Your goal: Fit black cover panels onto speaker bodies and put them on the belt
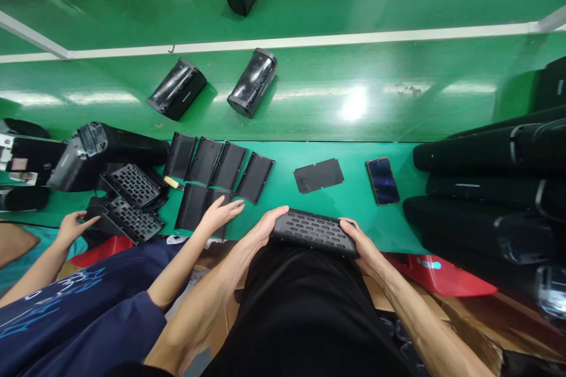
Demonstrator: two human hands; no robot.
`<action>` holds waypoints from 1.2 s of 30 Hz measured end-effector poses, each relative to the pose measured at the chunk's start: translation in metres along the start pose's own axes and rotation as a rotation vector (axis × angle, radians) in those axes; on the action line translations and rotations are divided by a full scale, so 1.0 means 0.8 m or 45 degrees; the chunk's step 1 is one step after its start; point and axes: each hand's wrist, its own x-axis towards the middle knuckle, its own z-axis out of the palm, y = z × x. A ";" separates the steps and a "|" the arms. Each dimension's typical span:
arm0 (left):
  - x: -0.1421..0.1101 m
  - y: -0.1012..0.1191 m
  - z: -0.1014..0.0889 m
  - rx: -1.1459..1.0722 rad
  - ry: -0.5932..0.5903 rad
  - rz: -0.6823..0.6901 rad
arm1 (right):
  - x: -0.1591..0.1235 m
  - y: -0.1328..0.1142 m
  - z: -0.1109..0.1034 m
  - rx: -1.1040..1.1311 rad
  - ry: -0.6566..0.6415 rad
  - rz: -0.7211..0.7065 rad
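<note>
Slotted cover: the black cover (316,230) is held at the near edge of the green table (354,212), just above the person's lap (309,306).
Long axis: it runs left to right across the body, the right end slightly nearer the person than the left.
Facing: the slotted side points up toward the head camera; the narrow ends point out to the two sides.
Left hand: the left hand (267,226) grips the left end, thumb along the upper corner.
Right hand: the right hand (360,242) grips the opposite end, its thumb side at the upper right corner.
Underside: fingers beneath are hidden, so the piece may be a hollow shell or a thicker box; I cannot tell.
Black sheet: a flat notched sheet (318,176) lies just beyond the cover, tilted a little, its right end farther away.
Phone: a phone (382,181) lies right of the sheet, apart from it.
Panels: dark panels (254,178) lie side by side to the left.
Co-worker: a co-worker's open hand (219,215) is over the nearer panels; contact is unclear.
</note>
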 end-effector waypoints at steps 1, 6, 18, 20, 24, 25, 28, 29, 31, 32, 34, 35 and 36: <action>-0.016 0.011 -0.011 0.157 0.042 0.060 | 0.000 -0.002 0.001 -0.012 -0.007 0.006; -0.104 0.075 -0.061 0.593 0.274 0.264 | -0.008 -0.014 -0.005 -0.099 -0.083 0.079; -0.006 -0.097 0.176 0.602 -0.058 -0.421 | -0.024 -0.023 -0.031 -0.182 -0.506 0.001; -0.009 -0.098 0.169 0.557 -0.117 -0.451 | -0.022 -0.021 -0.031 -0.211 -0.480 -0.022; -0.027 -0.090 0.147 0.480 -0.390 -0.332 | -0.024 -0.020 -0.030 -0.200 -0.471 -0.030; -0.030 -0.089 0.144 0.469 -0.435 -0.308 | -0.025 -0.021 -0.030 -0.193 -0.478 -0.029; -0.032 -0.093 0.142 0.462 -0.457 -0.227 | -0.026 -0.028 -0.034 -0.220 -0.492 -0.031; -0.031 -0.094 0.142 0.471 -0.455 -0.194 | -0.025 -0.030 -0.036 -0.259 -0.497 -0.045; -0.028 -0.095 0.144 0.497 -0.463 -0.137 | -0.024 -0.032 -0.039 -0.373 -0.491 -0.104; -0.027 -0.095 0.144 0.506 -0.471 -0.121 | -0.023 -0.032 -0.040 -0.436 -0.475 -0.135; -0.025 -0.091 0.145 0.506 -0.497 -0.101 | -0.022 -0.029 -0.042 -0.505 -0.411 -0.184; -0.024 -0.087 0.146 0.501 -0.509 -0.081 | -0.020 -0.028 -0.043 -0.493 -0.377 -0.191; -0.024 -0.081 0.146 0.504 -0.507 -0.044 | -0.018 -0.028 -0.044 -0.449 -0.334 -0.213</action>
